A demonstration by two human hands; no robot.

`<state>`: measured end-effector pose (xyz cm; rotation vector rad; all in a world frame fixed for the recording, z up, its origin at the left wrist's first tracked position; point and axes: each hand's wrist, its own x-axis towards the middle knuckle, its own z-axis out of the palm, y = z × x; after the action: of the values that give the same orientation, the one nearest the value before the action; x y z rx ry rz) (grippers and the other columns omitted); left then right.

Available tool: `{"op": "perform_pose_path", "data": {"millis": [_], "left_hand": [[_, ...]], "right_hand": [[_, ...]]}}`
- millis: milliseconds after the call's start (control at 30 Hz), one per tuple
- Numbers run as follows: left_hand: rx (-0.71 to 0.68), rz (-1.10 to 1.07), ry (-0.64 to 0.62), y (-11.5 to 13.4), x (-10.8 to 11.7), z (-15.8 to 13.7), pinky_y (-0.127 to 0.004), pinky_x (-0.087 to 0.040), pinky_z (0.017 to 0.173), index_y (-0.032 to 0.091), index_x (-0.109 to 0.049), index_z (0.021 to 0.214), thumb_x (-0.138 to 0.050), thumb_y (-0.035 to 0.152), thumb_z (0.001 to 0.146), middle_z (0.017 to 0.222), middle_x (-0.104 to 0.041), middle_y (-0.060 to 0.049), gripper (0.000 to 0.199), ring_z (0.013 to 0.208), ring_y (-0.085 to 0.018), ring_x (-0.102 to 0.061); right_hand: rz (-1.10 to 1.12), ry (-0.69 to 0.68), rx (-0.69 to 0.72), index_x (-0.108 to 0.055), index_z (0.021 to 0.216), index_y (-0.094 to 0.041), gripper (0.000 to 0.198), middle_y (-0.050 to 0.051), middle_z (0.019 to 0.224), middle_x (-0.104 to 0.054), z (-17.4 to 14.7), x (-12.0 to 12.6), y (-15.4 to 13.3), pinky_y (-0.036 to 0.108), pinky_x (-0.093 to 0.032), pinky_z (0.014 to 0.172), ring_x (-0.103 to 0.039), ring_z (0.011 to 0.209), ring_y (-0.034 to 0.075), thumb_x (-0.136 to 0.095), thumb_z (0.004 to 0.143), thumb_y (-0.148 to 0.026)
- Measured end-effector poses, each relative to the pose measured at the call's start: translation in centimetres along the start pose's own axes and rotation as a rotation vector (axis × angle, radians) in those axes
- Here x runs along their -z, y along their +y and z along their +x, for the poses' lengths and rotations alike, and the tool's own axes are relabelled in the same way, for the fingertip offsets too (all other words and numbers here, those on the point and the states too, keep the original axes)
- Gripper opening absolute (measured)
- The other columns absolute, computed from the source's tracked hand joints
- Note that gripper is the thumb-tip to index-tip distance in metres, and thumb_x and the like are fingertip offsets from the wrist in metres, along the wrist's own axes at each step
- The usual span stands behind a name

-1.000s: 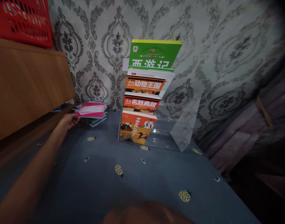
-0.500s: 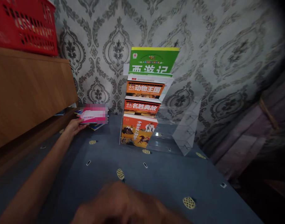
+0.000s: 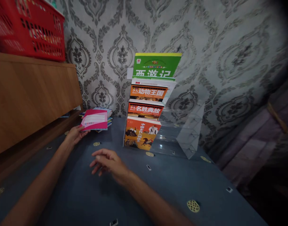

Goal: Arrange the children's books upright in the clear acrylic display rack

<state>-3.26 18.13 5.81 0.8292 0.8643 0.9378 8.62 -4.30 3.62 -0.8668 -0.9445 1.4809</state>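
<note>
The left hand (image 3: 75, 135) has its fingers closed on the near-left corner of a bright pink rectangular paper booklet (image 3: 96, 119), which extends beyond the fingertips over a stack of thin multicoloured books (image 3: 109, 120). The right hand (image 3: 109, 163) holds nothing, fingers half-curled and parted; beyond them, rightward, stands a clear plastic tiered rack (image 3: 192, 136).

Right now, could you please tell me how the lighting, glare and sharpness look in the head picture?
Head view: dim light, the lower right corner almost black beside the curtain; head view: small glints on the clear rack; head view: the right hand looks slightly soft, while large print on the front orange book reads clearly.
</note>
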Motion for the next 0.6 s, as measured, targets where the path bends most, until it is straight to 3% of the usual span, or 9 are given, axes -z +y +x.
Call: {"op": "perform_pose_path", "data": {"millis": [133,300,600], "left_hand": [[-0.026,0.022,0.018,-0.8,0.2,-1.9,-0.017,-0.058,0.049,0.009,-0.059,0.105,-0.048,-0.005,0.088,0.067,-0.07,-0.005,0.024,0.051,-0.015,-0.07],[-0.009,0.047,-0.01,-2.4,0.7,-4.8,-0.023,-0.062,0.053,0.013,-0.056,0.094,-0.05,-0.004,0.088,0.078,-0.075,-0.009,0.02,0.062,-0.02,-0.076],[0.079,0.089,-0.071,-6.5,2.5,-9.7,-0.028,-0.065,0.063,0.017,-0.057,0.111,-0.067,-0.002,0.077,0.094,-0.078,-0.011,0.04,0.077,-0.026,-0.079]], "right_hand": [[0.054,0.188,0.002,-0.062,0.1,-0.019,0.049,0.002,0.083,-0.072,1.3,2.1,1.7,0.02,-0.049,0.051,-0.073,0.067,0.016,-0.083,0.071,-0.053],[0.156,0.327,0.017,-0.06,0.102,-0.019,0.053,0.006,0.095,-0.071,2.4,3.8,3.4,0.025,-0.058,0.057,-0.076,0.083,0.021,-0.087,0.07,-0.051],[0.224,0.372,0.083,-0.057,0.094,-0.019,0.055,0.007,0.094,-0.073,3.1,4.9,4.6,0.026,-0.061,0.059,-0.077,0.087,0.022,-0.088,0.067,-0.055]]}}
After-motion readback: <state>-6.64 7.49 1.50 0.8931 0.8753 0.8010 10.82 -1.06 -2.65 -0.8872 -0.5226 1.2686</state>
